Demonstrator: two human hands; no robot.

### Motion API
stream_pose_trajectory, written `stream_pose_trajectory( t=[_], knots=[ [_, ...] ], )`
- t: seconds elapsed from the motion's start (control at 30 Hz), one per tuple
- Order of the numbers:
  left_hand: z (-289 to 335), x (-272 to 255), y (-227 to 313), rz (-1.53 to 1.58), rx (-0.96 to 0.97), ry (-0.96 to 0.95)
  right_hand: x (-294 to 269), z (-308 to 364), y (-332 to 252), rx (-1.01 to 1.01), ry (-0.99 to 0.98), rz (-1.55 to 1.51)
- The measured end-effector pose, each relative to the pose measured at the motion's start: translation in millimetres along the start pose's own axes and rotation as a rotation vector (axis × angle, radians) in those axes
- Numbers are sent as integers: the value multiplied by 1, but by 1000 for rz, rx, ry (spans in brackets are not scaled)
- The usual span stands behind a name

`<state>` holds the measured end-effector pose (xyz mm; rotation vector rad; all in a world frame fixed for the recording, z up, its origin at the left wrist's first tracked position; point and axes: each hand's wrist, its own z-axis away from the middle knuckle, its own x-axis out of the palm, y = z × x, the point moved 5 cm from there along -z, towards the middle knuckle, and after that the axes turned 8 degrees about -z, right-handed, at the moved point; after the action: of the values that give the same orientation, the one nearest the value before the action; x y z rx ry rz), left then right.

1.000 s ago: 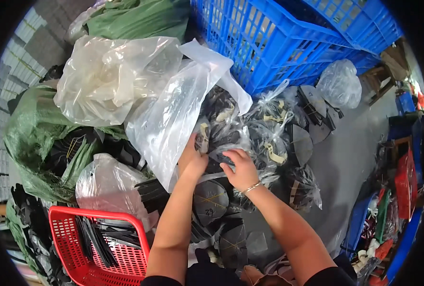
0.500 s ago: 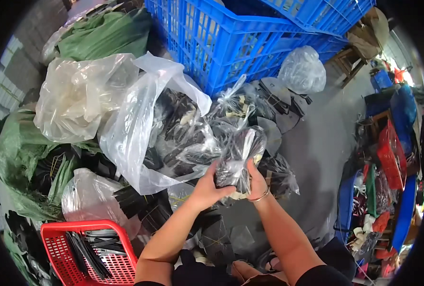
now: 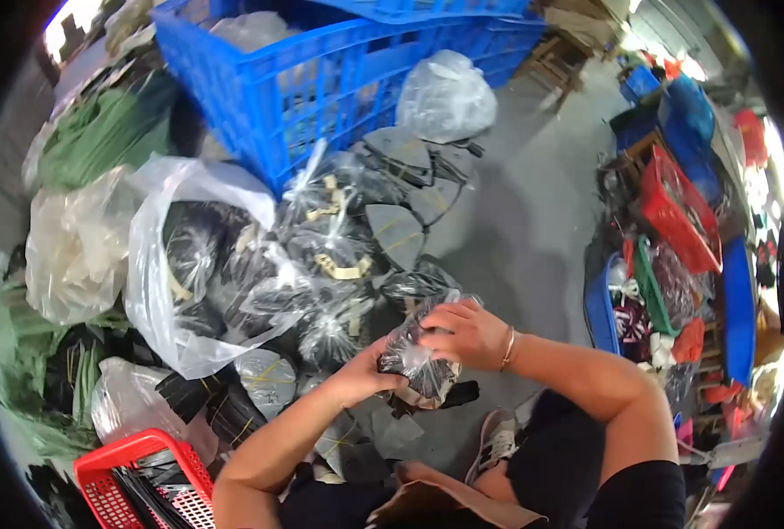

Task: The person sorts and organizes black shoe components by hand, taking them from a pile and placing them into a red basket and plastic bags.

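Low in front of me is a clear plastic bag (image 3: pixel 427 381) packed with dark pieces. My left hand (image 3: pixel 365 375) grips its left side, while my right hand (image 3: pixel 471 335) closes over its upper right part; the exact contents are hard to make out. Just beyond lie more filled clear bags, one with a beige strip (image 3: pixel 346 266) showing through. To their left, a big clear plastic sack (image 3: pixel 149 273) gapes wide with similar bags inside. Flat grey rounded pieces (image 3: pixel 398 236) tied with yellow string lie on the floor behind.
A large blue crate (image 3: pixel 273 93) stands at the back, beside a knotted translucent bag (image 3: pixel 446 99). A red basket (image 3: pixel 132 450) with black strips sits at lower left. Green sacks (image 3: pixel 110 132) fill the left side; another red basket (image 3: pixel 674 207) and blue bins line the right.
The bag has been brought closer to me and tilted, with my right hand shifting from its side to over its top. My view has swung to the right.
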<state>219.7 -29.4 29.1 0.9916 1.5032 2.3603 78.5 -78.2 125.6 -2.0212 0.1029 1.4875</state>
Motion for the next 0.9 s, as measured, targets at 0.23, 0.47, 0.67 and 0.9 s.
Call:
stream_pose_trajectory(
  t=[0.23,0.47,0.67,0.9],
  knots=[
    [-58,81,-14,-324,-401,-121,-31,102,32,236,329,-312],
    [-131,120,-87,-566,-594,39,-70,231,135,800,1167,-1179],
    [-207,121,-94,-1314,44,362,8,274,176,1092,629,-1523],
    [-220,179,-116,-1449,154,296,54,303,176,633,408,-185]
  ],
)
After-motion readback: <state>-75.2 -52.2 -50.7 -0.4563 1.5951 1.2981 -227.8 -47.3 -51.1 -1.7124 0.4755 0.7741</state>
